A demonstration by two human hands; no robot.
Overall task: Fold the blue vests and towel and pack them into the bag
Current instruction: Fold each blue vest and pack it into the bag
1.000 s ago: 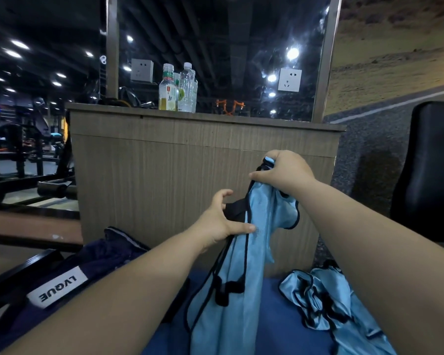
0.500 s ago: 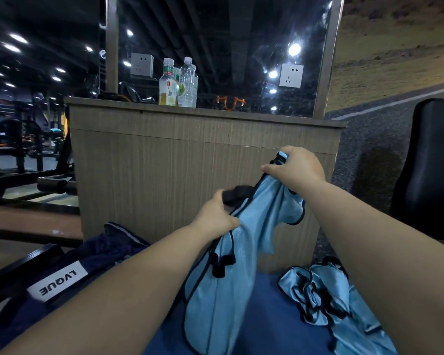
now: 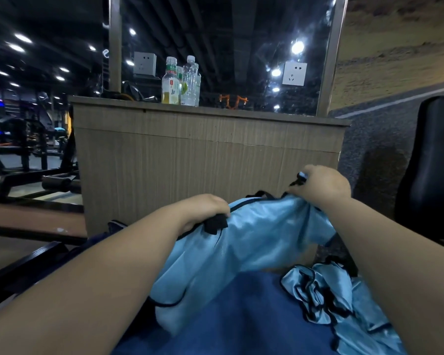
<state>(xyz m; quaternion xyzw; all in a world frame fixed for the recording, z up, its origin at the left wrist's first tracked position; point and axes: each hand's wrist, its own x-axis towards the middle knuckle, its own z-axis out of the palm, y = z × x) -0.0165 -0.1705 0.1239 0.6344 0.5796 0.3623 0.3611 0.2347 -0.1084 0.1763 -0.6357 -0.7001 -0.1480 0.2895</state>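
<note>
Both hands' fingers (image 3: 217, 204) curled, gripping blue vest (image 3: 254, 242) top edge

Both your bare forearms reach forward from the lower corners, angling in toward the middle. Your left hand (image 3: 205, 210) sits lower and nearer, knuckles up, fingers curled down and under, gripping the black trim of the blue vest (image 3: 254, 242). Your right hand (image 3: 323, 185) is higher and farther out, its back toward you, fingers curled in and pinching the vest's upper edge, with a bit of black strap poking past the knuckles. The hands are held apart, with both wrists roughly straight.
</note>
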